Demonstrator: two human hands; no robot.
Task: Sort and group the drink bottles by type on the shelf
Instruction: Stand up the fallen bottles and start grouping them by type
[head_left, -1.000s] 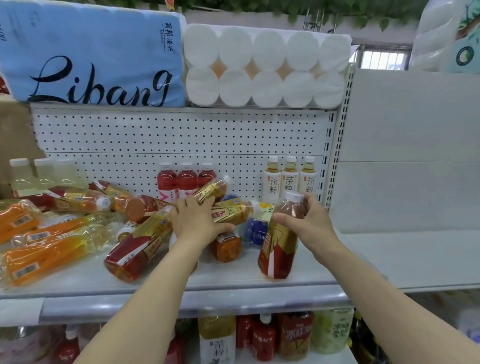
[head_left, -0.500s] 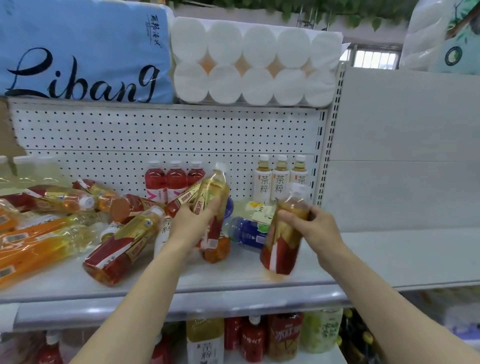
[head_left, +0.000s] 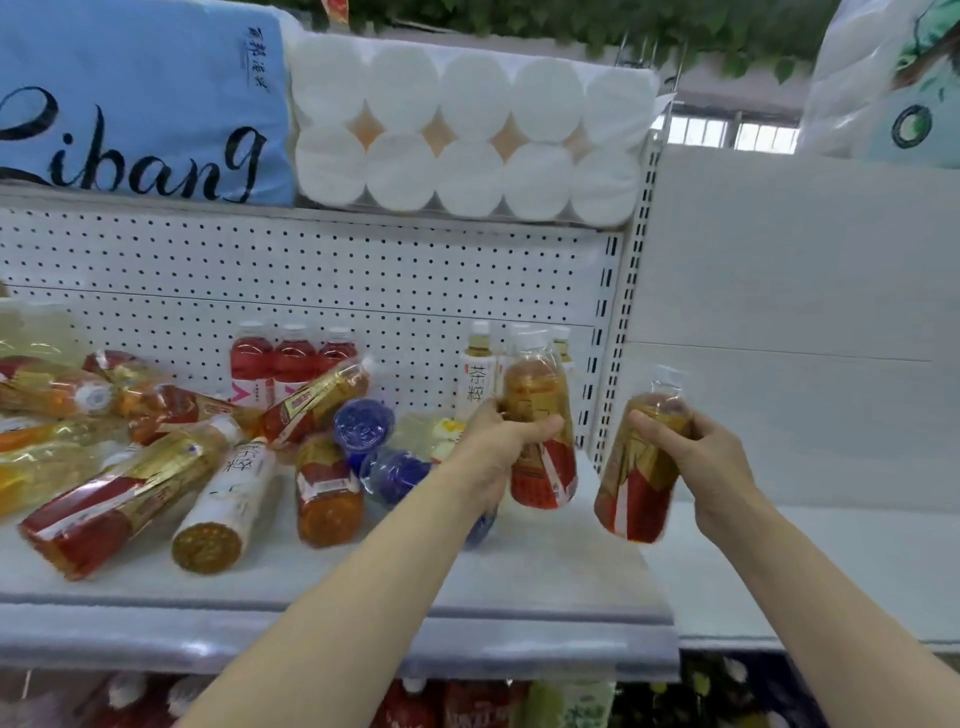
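Shelf, lower half of the frame: I read the sorting as partly done. At centre, against the pegboard, three red drink bottles stand upright in a row, and just right of them white-labelled tea bottles stand together; both look like finished groups. Left of centre, a heap of loose bottles lies on its side, mixing orange, gold-and-red, white and blue kinds; that is what remains. The adjoining shelf bay, at right, carries nothing visible.

Left hand, centre right: forearm reaching up from the bottom edge, fingers wrapped round the middle of a gold-and-red tea bottle, held roughly upright above the shelf, cap upward, in front of the white-labelled group.

Right hand, right of centre: forearm entering from the lower right corner, fingers closed round the upper part of a second gold-and-red tea bottle, tilted slightly, clear of the shelf, over the gap between bays. Both held bottles appear the same type, so I judge they belong together.
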